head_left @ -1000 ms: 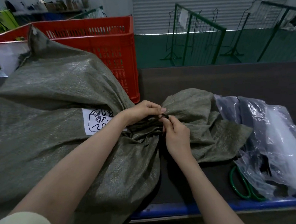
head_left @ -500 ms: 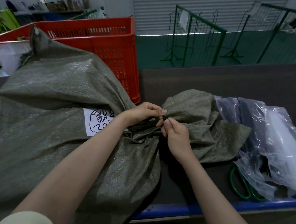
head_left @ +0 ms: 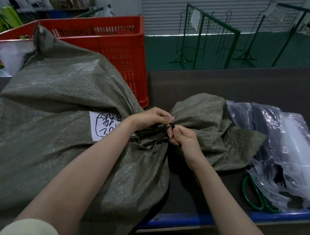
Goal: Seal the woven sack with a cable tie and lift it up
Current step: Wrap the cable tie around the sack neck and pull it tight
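Two hands: both are closed in pinches at the gathered neck of the sack [head_left: 64,123].
Left hand [head_left: 151,118]: fingertips are pressed on the bunched fabric at the neck.
Right hand [head_left: 182,136]: a small dark piece, judged to be the tie [head_left: 172,125], is pinched against the neck.
Sack: it is laid full on the table [head_left: 242,82], with its loose mouth fanned out to the right.
Progress: the neck is gathered and the tie seems to be around it; whether it is locked cannot be told. Tightening and lifting are judged still to come.
Writing: a white label [head_left: 100,125] carries circled handwriting, partly hidden and not readable beyond "20".
Nearby: a red crate [head_left: 118,49] stands behind; green scissors [head_left: 254,194] lie by clear bags [head_left: 283,151].
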